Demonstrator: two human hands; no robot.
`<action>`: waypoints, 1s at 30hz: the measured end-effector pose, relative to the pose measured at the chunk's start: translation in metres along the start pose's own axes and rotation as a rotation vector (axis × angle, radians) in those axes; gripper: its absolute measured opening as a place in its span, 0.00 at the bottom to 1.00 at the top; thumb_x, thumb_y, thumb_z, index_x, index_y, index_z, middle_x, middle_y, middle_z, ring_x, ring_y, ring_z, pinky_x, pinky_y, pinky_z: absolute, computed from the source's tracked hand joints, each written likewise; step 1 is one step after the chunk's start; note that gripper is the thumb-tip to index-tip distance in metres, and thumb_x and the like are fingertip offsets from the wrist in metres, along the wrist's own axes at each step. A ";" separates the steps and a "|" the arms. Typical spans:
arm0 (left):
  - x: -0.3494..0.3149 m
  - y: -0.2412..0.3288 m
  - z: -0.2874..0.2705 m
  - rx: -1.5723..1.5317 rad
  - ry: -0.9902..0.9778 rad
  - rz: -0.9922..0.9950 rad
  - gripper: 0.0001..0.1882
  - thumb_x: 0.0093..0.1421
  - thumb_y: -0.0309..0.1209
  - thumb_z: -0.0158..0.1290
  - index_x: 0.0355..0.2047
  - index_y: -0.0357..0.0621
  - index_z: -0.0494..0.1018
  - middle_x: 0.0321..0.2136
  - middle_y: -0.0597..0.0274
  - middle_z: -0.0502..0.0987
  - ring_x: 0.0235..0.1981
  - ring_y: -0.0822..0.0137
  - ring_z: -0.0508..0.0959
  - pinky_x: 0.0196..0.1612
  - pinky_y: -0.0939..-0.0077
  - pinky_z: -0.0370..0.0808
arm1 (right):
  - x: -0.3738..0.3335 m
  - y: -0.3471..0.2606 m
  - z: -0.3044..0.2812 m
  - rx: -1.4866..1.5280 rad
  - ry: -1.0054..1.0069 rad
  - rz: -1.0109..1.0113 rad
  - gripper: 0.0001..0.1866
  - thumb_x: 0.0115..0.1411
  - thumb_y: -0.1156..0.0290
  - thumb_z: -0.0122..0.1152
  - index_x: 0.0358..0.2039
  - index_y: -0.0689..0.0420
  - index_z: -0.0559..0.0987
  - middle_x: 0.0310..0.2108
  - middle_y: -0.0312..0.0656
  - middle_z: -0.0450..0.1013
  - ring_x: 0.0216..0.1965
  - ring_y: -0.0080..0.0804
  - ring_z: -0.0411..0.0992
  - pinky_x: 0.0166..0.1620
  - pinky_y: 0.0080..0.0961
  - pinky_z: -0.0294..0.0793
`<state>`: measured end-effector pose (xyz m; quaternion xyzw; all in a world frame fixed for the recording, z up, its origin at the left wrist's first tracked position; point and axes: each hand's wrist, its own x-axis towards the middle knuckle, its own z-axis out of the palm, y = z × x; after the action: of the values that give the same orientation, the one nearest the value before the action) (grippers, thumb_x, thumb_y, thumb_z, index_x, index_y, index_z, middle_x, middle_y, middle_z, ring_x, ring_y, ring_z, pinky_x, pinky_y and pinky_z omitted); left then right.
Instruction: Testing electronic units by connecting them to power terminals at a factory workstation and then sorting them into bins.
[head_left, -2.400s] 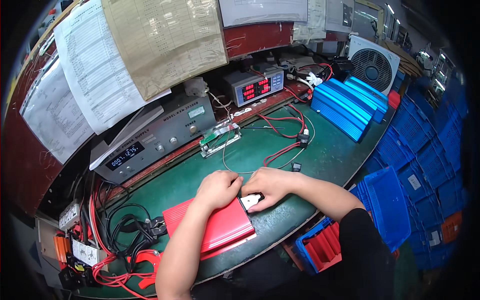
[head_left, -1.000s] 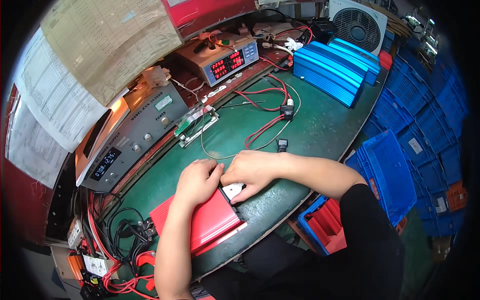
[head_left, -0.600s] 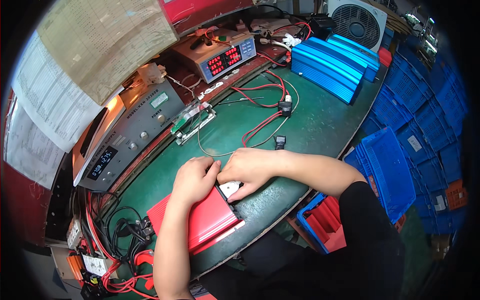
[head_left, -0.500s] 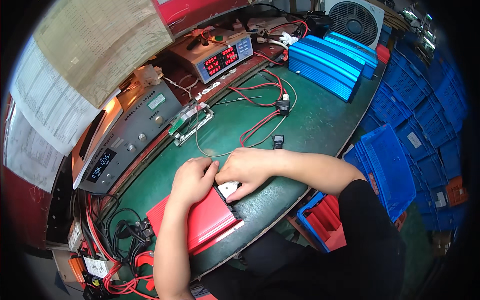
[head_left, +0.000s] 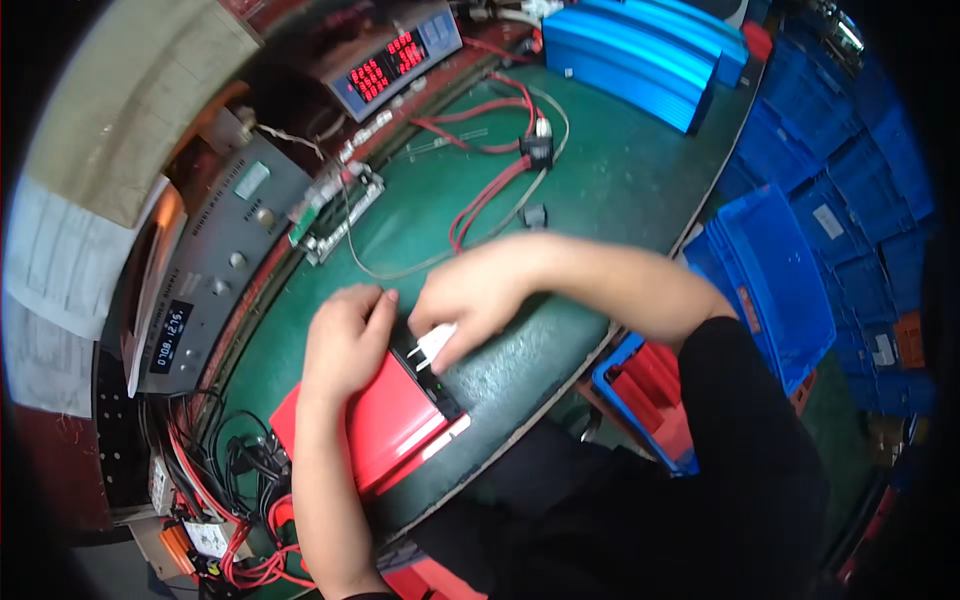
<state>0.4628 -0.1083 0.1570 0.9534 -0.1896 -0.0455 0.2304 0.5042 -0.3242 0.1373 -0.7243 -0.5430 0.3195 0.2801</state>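
A red power inverter (head_left: 395,415) with a ribbed metal case and a black end panel lies on the green worktable near me. My left hand (head_left: 345,340) is closed over its far side, fingertips hidden. My right hand (head_left: 470,300) pinches a white plug (head_left: 434,343) between thumb and fingers just off the end panel. The plug's metal prongs show, pointing toward the inverter and apart from it. A small green light glows on that panel.
Back left stand a grey power supply (head_left: 215,270) and a meter with red digits (head_left: 395,62). Red wires (head_left: 485,195) run to a black connector (head_left: 536,151). Blue ribbed cases (head_left: 630,60) sit at the far right. Blue crates (head_left: 770,290) are stacked beyond the table edge.
My right hand has drawn the white plug out of the inverter's end panel, baring its prongs. The left hand stays on the inverter. The whole view has shifted, and the meter's digits differ.
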 end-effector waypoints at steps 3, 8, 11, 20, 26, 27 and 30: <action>0.001 -0.001 0.002 -0.018 0.000 -0.001 0.20 0.68 0.38 0.51 0.25 0.32 0.70 0.25 0.42 0.73 0.31 0.41 0.73 0.37 0.50 0.69 | 0.000 0.005 -0.003 0.337 -0.393 0.138 0.31 0.75 0.47 0.46 0.39 0.69 0.78 0.22 0.46 0.78 0.20 0.31 0.78 0.27 0.27 0.78; 0.001 0.000 0.003 -0.056 0.002 -0.004 0.21 0.69 0.38 0.51 0.25 0.33 0.70 0.24 0.43 0.72 0.30 0.42 0.72 0.36 0.51 0.68 | 0.008 0.008 0.006 0.503 -0.560 0.053 0.32 0.76 0.48 0.43 0.44 0.70 0.77 0.24 0.47 0.78 0.20 0.30 0.78 0.27 0.27 0.78; 0.001 0.002 0.002 -0.031 -0.003 -0.029 0.20 0.69 0.39 0.51 0.25 0.33 0.70 0.24 0.43 0.72 0.30 0.42 0.73 0.36 0.52 0.69 | 0.008 0.008 0.005 0.505 -0.565 0.056 0.32 0.76 0.47 0.42 0.44 0.69 0.77 0.22 0.44 0.76 0.19 0.29 0.77 0.25 0.26 0.75; 0.004 0.011 0.007 0.049 0.035 -0.227 0.21 0.63 0.41 0.55 0.22 0.33 0.76 0.22 0.42 0.77 0.27 0.41 0.78 0.35 0.51 0.74 | 0.013 0.007 0.015 0.516 -0.541 0.059 0.29 0.76 0.49 0.43 0.41 0.69 0.74 0.24 0.45 0.77 0.20 0.30 0.77 0.27 0.25 0.77; 0.001 0.012 0.010 0.140 0.188 -0.227 0.19 0.60 0.41 0.56 0.21 0.37 0.79 0.22 0.41 0.79 0.28 0.40 0.81 0.38 0.50 0.79 | 0.019 -0.001 0.022 0.762 -0.515 0.236 0.30 0.76 0.48 0.43 0.43 0.68 0.74 0.29 0.47 0.79 0.26 0.32 0.80 0.33 0.27 0.80; 0.000 0.012 0.009 0.131 0.197 -0.213 0.20 0.60 0.42 0.56 0.20 0.39 0.80 0.21 0.42 0.79 0.27 0.40 0.81 0.37 0.50 0.79 | 0.019 -0.006 0.020 0.715 -0.502 0.229 0.30 0.76 0.47 0.42 0.44 0.69 0.73 0.29 0.47 0.79 0.27 0.32 0.80 0.34 0.27 0.80; -0.002 0.010 0.007 0.126 0.169 -0.172 0.21 0.60 0.44 0.55 0.22 0.38 0.80 0.23 0.41 0.80 0.30 0.41 0.81 0.39 0.49 0.78 | 0.009 -0.020 0.013 0.159 -0.224 0.041 0.26 0.72 0.47 0.51 0.35 0.61 0.77 0.27 0.44 0.80 0.25 0.40 0.79 0.31 0.37 0.77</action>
<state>0.4568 -0.1186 0.1557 0.9792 -0.0896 0.0273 0.1802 0.4845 -0.3101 0.1426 -0.6705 -0.5288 0.4460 0.2680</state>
